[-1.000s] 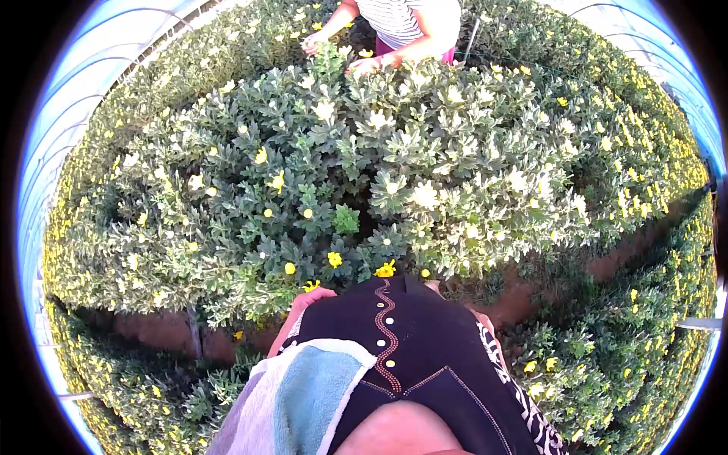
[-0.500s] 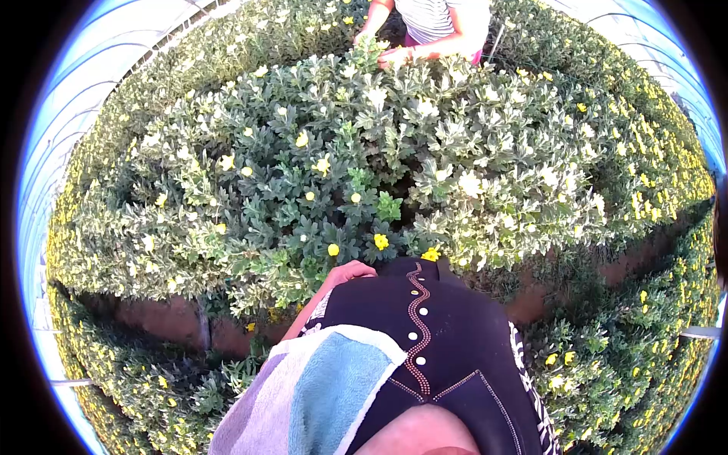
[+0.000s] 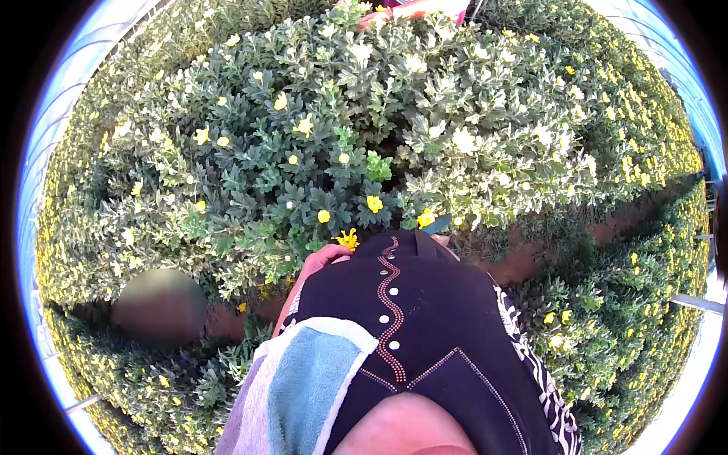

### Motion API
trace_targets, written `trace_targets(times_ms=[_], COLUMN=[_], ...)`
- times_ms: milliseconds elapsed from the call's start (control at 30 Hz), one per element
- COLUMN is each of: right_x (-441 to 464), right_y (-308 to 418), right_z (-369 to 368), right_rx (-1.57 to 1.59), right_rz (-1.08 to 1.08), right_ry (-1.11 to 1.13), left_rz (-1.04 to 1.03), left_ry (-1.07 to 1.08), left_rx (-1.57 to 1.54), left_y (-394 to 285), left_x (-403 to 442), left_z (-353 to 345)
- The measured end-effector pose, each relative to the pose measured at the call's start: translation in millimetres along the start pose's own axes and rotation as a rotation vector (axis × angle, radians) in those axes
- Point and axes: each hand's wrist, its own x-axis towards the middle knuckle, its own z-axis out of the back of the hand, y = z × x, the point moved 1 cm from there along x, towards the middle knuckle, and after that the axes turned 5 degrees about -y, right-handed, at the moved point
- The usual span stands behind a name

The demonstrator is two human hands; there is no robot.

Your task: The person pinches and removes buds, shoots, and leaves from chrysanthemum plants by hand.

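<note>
Newly visible since the earlier frame: yellow flower (image 3: 347, 240), near, just beside curled left hand (image 3: 324, 259); grip not tellable. Right hand (image 3: 440, 240): apart from left, mostly hidden behind dark garment (image 3: 337, 299), hold not tellable. Other yellow blooms (image 3: 374, 204) left on leafy plants (image 3: 262, 178); share already handled not tellable. Far: co-worker's forearm (image 3: 417, 9). Near left: towel (image 3: 307, 387).

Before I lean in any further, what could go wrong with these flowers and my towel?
Your left hand is right by a yellow flower, so a careless move might bruise it. The towel is draped over your left side and could slip toward the plants as you bend. Your dark top hides most of your right hand from this view, so a mistake there might go unseen.
</note>
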Motion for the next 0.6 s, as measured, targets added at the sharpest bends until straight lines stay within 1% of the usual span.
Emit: trace_targets(times_ms=[67, 133, 167, 233, 267, 300, 333, 367, 400, 433, 467, 500, 533, 567, 600], right_x=[-0.4, 3.0, 6.3, -33.0, -27.8, -13.1, -18.8, -2.1, 14.0, 31.8, 45.2, 51.1, 70.7, 107.7, 123.5], right_y=[-1.3, -16.2, -23.0, 43.6, 45.1, 43.6, 67.4, 70.8, 77.1, 89.6, 101.4, 123.0, 134.5, 136.0, 151.1], right_z=[-2.1, -8.1, -10.4, 83.2, 95.2, 105.6, 140.4, 156.5, 173.8, 189.7, 217.6, 244.8, 260.9, 269.3, 286.1], right_rx=[0.007, 0.015, 0.029, 0.179, 0.235, 0.243, 0.399, 0.568, 0.707, 0.953, 0.935, 1.023, 1.046, 1.034, 0.994], right_rz=[0.026, 0.107, 0.2, 0.082, 0.085, 0.122, 0.141, 0.157, 0.213, 0.379, 0.333, 0.369, 0.428, 0.457, 0.445], right_ry=[-0.014, -0.056, -0.108, -0.12, -0.205, -0.319, -0.397, -0.39, -0.468, -0.57, -0.525, -0.521, -0.539, -0.534, -0.532], left_rz=[0.03, 0.154, 0.166, 0.193, 0.221, 0.224, 0.24, 0.253, 0.267, 0.281, 0.294, 0.307, 0.31, 0.301, 0.292], left_ry=[0.008, -0.003, 0.003, -0.017, -0.017, -0.021, -0.043, -0.067, -0.09, -0.113, -0.134, -0.155, -0.16, -0.211, -0.263], left_rx=[-0.018, -0.126, -0.132, -0.174, -0.172, -0.174, -0.174, -0.172, -0.17, -0.168, -0.165, -0.162, -0.157, -0.145, -0.133], left_y=[5.7, 8.5, 6.1, -12.8, -13.6, -14.1, -12.2, -11.2, -10.2, -9.8, -9.6, -10.5, -14.8, -21.3, -26.8], left_x=[-7.2, -14.0, -19.8, -29.8, -32.8, -34.8, -39.0, -43.4, -48.0, -53.6, -58.4, -62.4, -66.6, -71.5, -75.6], left_z=[-1.3, -3.9, -5.4, -6.5, -5.5, -5.0, -4.4, -3.9, -4.3, -5.8, -8.5, -11.9, -15.5, -17.9, -20.9])
